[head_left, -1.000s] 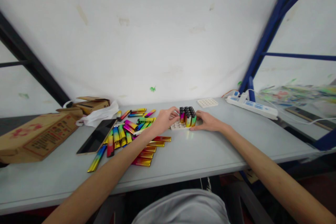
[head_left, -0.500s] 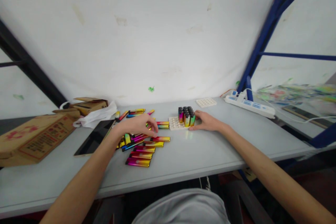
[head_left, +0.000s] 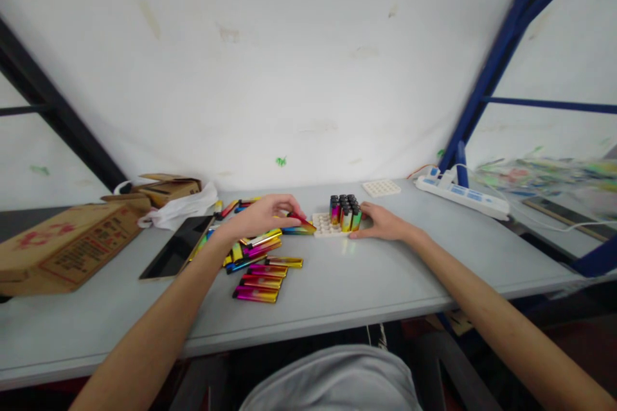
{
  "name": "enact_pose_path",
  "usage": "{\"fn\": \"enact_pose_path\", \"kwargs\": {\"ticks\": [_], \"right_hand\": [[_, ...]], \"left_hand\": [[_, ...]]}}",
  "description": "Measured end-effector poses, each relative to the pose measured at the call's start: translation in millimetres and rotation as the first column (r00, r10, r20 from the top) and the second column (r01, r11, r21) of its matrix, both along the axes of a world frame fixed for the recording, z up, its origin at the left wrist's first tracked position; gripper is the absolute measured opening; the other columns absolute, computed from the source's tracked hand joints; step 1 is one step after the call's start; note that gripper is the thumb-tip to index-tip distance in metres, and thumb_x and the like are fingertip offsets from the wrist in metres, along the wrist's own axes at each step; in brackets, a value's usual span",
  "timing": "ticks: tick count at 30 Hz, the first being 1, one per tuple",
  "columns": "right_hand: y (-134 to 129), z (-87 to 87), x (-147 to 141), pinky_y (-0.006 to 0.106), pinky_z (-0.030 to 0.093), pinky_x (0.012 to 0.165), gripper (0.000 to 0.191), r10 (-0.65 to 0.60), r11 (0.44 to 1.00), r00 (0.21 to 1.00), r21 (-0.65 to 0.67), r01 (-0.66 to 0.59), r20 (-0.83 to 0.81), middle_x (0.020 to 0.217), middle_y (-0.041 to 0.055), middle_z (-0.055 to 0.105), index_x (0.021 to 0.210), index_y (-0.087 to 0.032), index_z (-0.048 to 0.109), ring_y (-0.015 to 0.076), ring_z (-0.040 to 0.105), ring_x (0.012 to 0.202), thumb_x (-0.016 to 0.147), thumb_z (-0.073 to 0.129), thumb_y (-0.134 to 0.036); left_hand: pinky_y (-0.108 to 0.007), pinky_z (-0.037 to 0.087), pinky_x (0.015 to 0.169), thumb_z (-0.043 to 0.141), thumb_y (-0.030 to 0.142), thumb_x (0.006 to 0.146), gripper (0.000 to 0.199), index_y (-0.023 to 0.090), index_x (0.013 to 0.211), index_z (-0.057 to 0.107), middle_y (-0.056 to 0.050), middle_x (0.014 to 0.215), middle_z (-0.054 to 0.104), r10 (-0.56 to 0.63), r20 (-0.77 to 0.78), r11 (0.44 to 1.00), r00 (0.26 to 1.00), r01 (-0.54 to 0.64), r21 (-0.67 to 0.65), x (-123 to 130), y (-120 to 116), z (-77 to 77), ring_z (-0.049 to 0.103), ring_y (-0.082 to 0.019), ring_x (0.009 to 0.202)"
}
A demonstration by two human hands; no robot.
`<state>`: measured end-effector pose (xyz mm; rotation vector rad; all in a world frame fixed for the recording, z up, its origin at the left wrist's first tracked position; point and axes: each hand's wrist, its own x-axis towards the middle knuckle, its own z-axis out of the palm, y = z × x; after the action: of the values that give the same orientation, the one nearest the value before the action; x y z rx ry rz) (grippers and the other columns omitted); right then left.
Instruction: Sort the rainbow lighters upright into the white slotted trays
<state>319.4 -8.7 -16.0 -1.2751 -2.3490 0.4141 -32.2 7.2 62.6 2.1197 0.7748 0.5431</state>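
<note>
My left hand (head_left: 274, 214) pinches a red-and-yellow lighter (head_left: 304, 223), tilted just left of a white tray with holes (head_left: 324, 225). Several black-topped lighters (head_left: 346, 213) stand upright in the tray's right part; holes on its left part show bare. My right hand (head_left: 378, 223) grips the tray's right end, thumb in front and fingers behind, close against the standing lighters. A pile of metallic-coloured lighters (head_left: 263, 245) lies beneath and beside my left hand, partly hidden by it. Nearer the table's front edge, several pink-and-yellow lighters (head_left: 260, 282) lie side by side.
On the left are a dark tablet (head_left: 176, 249), a cardboard box (head_left: 72, 241), a smaller open box (head_left: 171, 189) and a white bag (head_left: 187, 209). A second white tray (head_left: 381, 188) lies near the wall. At the right stand a power strip (head_left: 460, 196) and a blue frame (head_left: 491, 58).
My left hand has taken up a red-and-yellow lighter from beside the pile and moved right and up with it toward the tray. My right hand stays at the tray.
</note>
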Motion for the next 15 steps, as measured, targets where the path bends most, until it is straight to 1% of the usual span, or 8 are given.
{"fn": "enact_pose_path", "kwargs": {"ticks": [3, 5, 7, 9, 11, 13, 15], "right_hand": [[0, -0.9, 0, 0.033, 0.047, 0.073, 0.061, -0.016, 1.0, 1.0, -0.001, 0.016, 0.005, 0.098, 0.0084, 0.065, 0.106, -0.016, 0.067, 0.0241, 0.059, 0.083, 0.077, 0.077, -0.069], [1, -1.9, 1, 0.033, 0.047, 0.075, 0.062, -0.018, 1.0, 1.0, 0.001, 0.018, 0.006, 0.1, 0.0089, 0.065, 0.108, -0.016, 0.067, 0.0245, 0.06, 0.086, 0.077, 0.077, -0.069], [2, -3.1, 1, 0.033, 0.048, 0.075, 0.063, -0.015, 1.0, 1.0, 0.007, 0.015, 0.007, 0.1, 0.0088, 0.065, 0.109, -0.016, 0.068, 0.0243, 0.06, 0.085, 0.076, 0.078, -0.069], [3, -4.3, 2, 0.033, 0.048, 0.075, 0.064, -0.013, 1.0, 1.0, 0.012, 0.013, 0.0, 0.099, 0.0085, 0.066, 0.108, -0.016, 0.068, 0.024, 0.06, 0.084, 0.075, 0.079, -0.069], [3, -4.9, 2, 0.033, 0.048, 0.076, 0.064, -0.012, 1.0, 1.0, 0.01, 0.012, -0.008, 0.099, 0.0084, 0.066, 0.109, -0.016, 0.068, 0.0241, 0.061, 0.085, 0.075, 0.079, -0.068], [2, -4.9, 3, 0.033, 0.048, 0.076, 0.063, -0.012, 1.0, 1.0, 0.007, 0.012, -0.01, 0.1, 0.0084, 0.066, 0.11, -0.016, 0.067, 0.0243, 0.061, 0.086, 0.076, 0.078, -0.068], [2, -4.1, 2, 0.033, 0.048, 0.075, 0.064, -0.014, 1.0, 1.0, 0.005, 0.014, -0.006, 0.1, 0.0085, 0.066, 0.111, -0.015, 0.067, 0.0244, 0.061, 0.086, 0.076, 0.078, -0.068]], "left_hand": [[-0.037, 0.054, 0.089, 0.076, 0.041, 0.087, 0.03, 0.018, 0.095, 0.058, -0.012, 0.105, 0.077, 0.052, 0.24, 0.982, 0.969, -0.006, -0.186, 3, -5, 3.7, 0.073, -0.023, 0.098], [-0.036, 0.055, 0.084, 0.075, 0.041, 0.088, 0.031, 0.019, 0.096, 0.056, -0.01, 0.095, 0.077, 0.102, 0.352, 0.96, 0.931, 0.001, -0.279, 7, -7, 4.4, 0.073, -0.021, 0.088], [-0.033, 0.055, 0.076, 0.075, 0.042, 0.089, 0.032, 0.018, 0.099, 0.057, -0.005, 0.081, 0.073, 0.146, 0.433, 0.94, 0.889, 0.012, -0.34, 12, -9, 2.9, 0.071, -0.019, 0.078], [-0.028, 0.053, 0.067, 0.075, 0.043, 0.089, 0.032, 0.017, 0.101, 0.059, 0.0, 0.072, 0.064, 0.175, 0.476, 0.931, 0.862, 0.011, -0.364, 18, -10, 0.0, 0.066, -0.015, 0.068], [-0.024, 0.048, 0.057, 0.074, 0.045, 0.089, 0.034, 0.017, 0.103, 0.061, 0.003, 0.068, 0.058, 0.183, 0.479, 0.93, 0.858, 0.006, -0.366, 23, -11, -3.5, 0.059, -0.011, 0.058], [-0.019, 0.037, 0.046, 0.071, 0.049, 0.091, 0.036, 0.019, 0.106, 0.06, 0.004, 0.067, 0.055, 0.197, 0.448, 0.926, 0.872, -0.015, -0.378, 28, -12, -6.9, 0.047, -0.007, 0.048], [-0.016, 0.024, 0.042, 0.069, 0.052, 0.091, 0.037, 0.021, 0.108, 0.059, 0.006, 0.063, 0.051, 0.219, 0.427, 0.918, 0.877, -0.037, -0.394, 31, -12, -10.0, 0.035, -0.006, 0.044]]}}
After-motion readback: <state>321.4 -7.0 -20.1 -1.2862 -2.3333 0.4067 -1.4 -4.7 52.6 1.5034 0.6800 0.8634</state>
